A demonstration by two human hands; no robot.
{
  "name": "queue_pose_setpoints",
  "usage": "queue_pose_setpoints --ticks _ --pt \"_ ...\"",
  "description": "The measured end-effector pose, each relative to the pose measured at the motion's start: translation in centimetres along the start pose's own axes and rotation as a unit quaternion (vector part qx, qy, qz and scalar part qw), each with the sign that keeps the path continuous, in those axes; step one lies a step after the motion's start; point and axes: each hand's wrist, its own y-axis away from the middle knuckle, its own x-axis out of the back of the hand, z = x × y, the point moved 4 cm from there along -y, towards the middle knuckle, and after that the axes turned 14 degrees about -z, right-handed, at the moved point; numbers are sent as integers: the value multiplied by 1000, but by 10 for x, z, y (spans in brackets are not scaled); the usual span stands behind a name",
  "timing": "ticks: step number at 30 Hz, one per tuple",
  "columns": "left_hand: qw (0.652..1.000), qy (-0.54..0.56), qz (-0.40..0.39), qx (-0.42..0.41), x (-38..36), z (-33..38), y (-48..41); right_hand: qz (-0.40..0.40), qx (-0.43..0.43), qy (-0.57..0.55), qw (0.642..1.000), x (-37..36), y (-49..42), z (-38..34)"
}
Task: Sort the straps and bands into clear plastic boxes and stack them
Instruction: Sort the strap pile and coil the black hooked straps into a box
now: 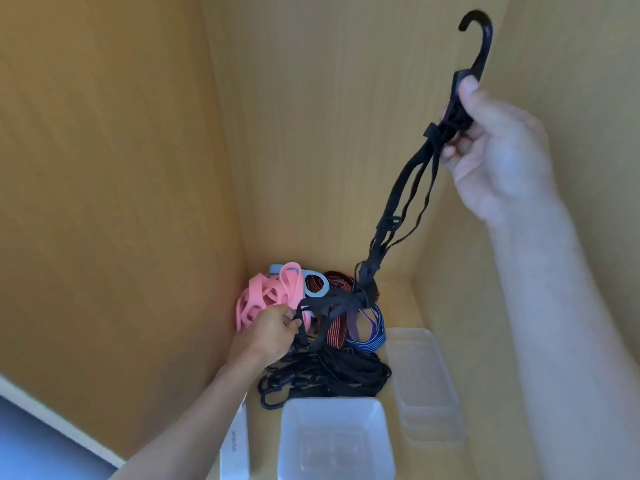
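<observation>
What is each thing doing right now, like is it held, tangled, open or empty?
Right hand: holds black hooked strap up high.
Black hooked strap: lifted, lower end tangled in the pile.
Left hand: pinches a black strap in the pile.
Pink bands: heaped in the corner.
Clear box: open, empty.

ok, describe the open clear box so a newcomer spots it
Find the heap of straps on the wooden shelf. In front of it, nearest the camera, stands the clear box. It is deep and open-topped, unlike the flat lids on its right and the white carton on its left.
</observation>
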Motion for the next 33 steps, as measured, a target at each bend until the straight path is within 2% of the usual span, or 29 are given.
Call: queue_pose_setpoints --ticks 7,13,19,25,27,29,31,33 --pt "997 -78 12 7 -7 -26 -22 -4 54 27 998 -14 -20 -51" --pt "994 -106 21 4 -9 -27 -14 6 72 75 995 -21 -28 -86" --pt "995 -95 1 5 -13 -28 -4 29 87 67 994 -20 -40 -113" --pt "987 50 -151 -27 20 48 7 12 41 115 992 -29 -48 -95" --pt "984 104 -123 -70 47 86 14 6 34 126 991 -32 -51 -92" --pt "971 170 -83 -146 76 134 30 -3 28 134 991 -37 -54 -91" --pt "950 203 -74 -225 102 185 49 -23 16 147 989 -43 -57 -92" --pt "935 218 -81 -266 122 229 62 -45 3 167 985 -50 -60 -94"
